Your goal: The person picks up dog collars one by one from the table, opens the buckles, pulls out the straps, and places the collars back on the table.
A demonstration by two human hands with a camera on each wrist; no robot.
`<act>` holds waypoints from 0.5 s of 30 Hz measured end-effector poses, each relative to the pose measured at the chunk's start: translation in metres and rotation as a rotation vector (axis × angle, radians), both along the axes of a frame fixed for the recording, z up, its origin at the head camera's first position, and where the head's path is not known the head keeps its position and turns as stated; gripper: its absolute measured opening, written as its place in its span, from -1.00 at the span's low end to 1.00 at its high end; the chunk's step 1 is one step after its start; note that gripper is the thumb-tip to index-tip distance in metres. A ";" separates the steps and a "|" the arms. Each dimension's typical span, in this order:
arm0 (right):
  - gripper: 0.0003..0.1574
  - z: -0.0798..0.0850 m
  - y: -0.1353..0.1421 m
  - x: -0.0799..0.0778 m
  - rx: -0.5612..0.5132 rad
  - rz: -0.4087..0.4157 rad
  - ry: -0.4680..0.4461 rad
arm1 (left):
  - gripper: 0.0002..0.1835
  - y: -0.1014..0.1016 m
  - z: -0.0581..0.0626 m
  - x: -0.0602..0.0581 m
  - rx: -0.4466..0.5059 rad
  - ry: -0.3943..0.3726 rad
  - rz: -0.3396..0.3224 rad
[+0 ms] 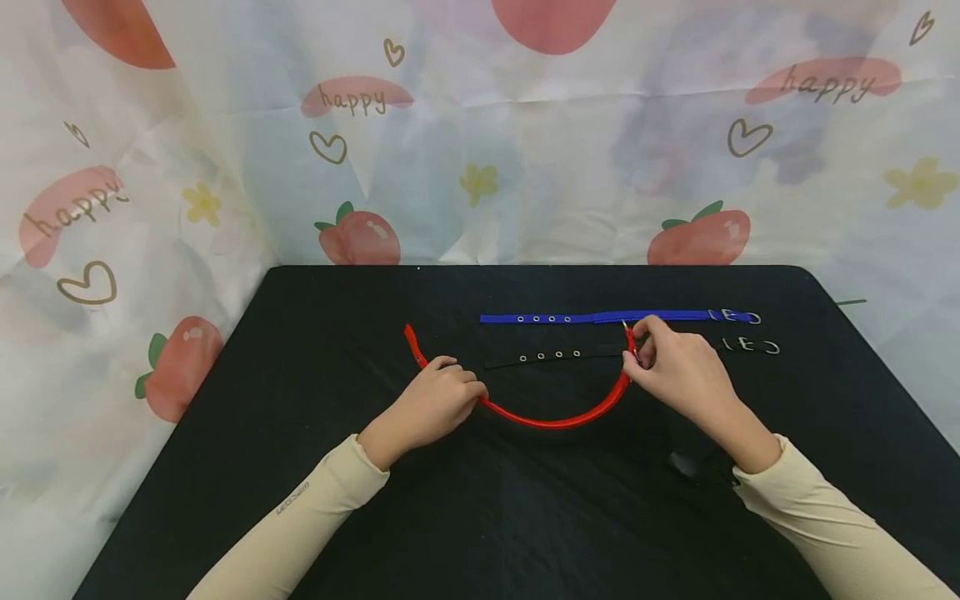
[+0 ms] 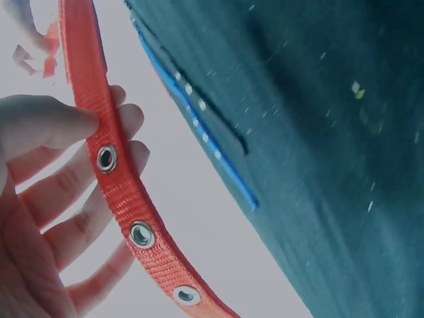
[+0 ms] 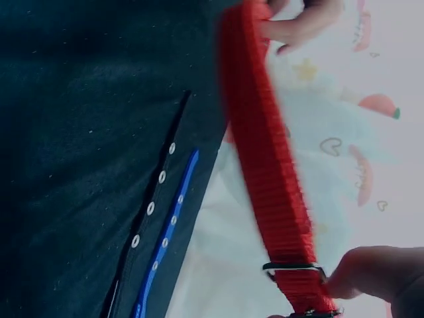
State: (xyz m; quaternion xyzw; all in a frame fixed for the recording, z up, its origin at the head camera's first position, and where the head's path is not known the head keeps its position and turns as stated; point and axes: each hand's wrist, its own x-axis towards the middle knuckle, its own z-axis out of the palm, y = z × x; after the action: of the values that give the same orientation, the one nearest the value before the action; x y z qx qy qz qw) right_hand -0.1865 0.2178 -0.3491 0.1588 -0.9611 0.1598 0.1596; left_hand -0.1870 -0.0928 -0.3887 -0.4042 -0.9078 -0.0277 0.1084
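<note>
A red collar [image 1: 555, 425] with metal eyelets hangs in a downward curve between the two hands. My left hand [image 1: 438, 398] pinches it beside the eyelets; in the left wrist view the thumb [image 2: 50, 122] lies across the webbing, with the other fingers behind. My right hand [image 1: 678, 367] holds the buckle end, and the right wrist view shows a metal keeper [image 3: 295, 267] next to the thumb. Behind, a blue collar [image 1: 581, 319] and a black collar [image 1: 512, 362] lie straight on the table, roughly parallel. The right hand hides part of the black one.
The table [image 1: 337, 333] has a black cloth over it. A small dark glossy thing [image 1: 684, 463], its kind unclear, shows by the right wrist. Behind the table hangs a printed curtain [image 1: 480, 225] with strawberries and hearts.
</note>
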 end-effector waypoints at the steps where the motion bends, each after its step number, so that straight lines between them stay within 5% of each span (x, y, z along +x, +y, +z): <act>1: -0.65 -0.001 0.001 0.000 0.019 0.019 0.005 | -0.89 -0.002 0.002 0.000 0.016 0.001 0.006; 3: -0.54 -0.002 0.001 -0.002 0.071 0.077 0.035 | -0.89 -0.006 0.006 0.000 0.048 -0.009 0.026; 6: -0.68 -0.002 0.002 -0.004 0.144 0.179 0.033 | -0.89 -0.011 0.010 -0.002 0.089 -0.039 0.060; 12: -0.87 0.000 0.009 -0.003 0.265 0.258 -0.126 | -0.90 -0.020 0.010 -0.006 0.153 -0.104 0.124; 15: -0.90 -0.002 0.013 -0.004 0.331 0.293 -0.054 | -0.91 -0.024 0.009 -0.008 0.167 -0.137 0.168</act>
State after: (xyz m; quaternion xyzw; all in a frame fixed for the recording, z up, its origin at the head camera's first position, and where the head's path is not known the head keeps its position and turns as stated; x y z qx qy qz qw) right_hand -0.1908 0.2309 -0.3510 0.3162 -0.9449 0.0257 0.0807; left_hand -0.1953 -0.1165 -0.3793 -0.3135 -0.9383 -0.1215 0.0812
